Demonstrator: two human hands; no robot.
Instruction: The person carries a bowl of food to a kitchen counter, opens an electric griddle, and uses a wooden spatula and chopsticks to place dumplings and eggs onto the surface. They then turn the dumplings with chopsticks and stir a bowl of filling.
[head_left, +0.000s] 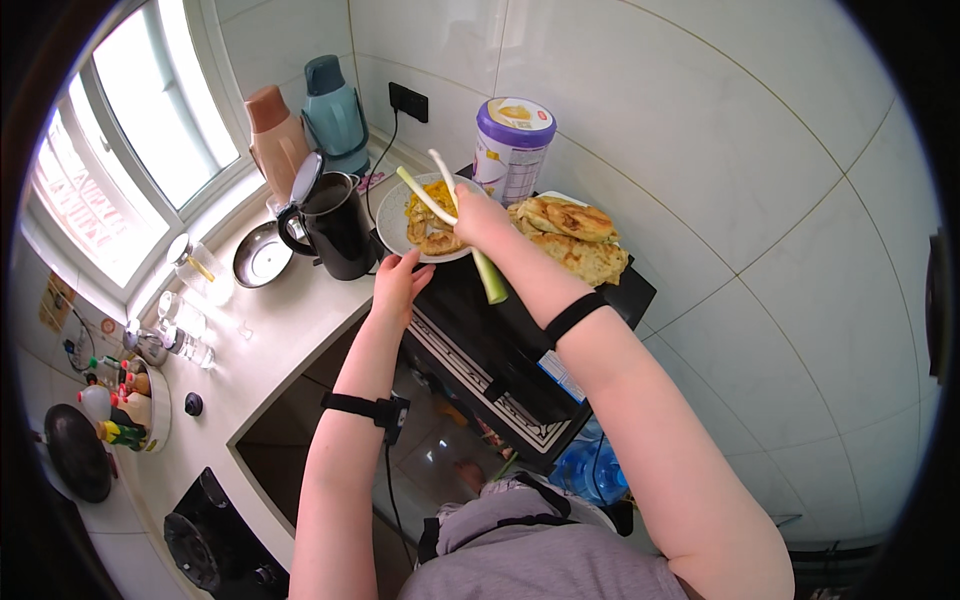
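Note:
My right hand (484, 216) is closed around thick scallion stalks (490, 279). Two pale ends stick out past the fingers over a white plate (386, 225), and a cut green end points back toward me. On that plate lie yellow scrambled egg (421, 201) and browned pieces of food (441, 242). At the plate's near rim is my left hand (401, 285), its fingers spread; whether they grip the rim is unclear. The plate is over the far left part of a black oven-like appliance (457, 300). Browned flatbreads (574, 244) are piled to the right.
A purple-lidded can (517, 146) stands behind the flatbreads. Left of the plate are an open-lidded black kettle (341, 229), a metal bowl (262, 255) and two thermos jugs (337, 112). Glassware (199, 274) lines the counter (262, 352). Blue water bottles (589, 472) stand below.

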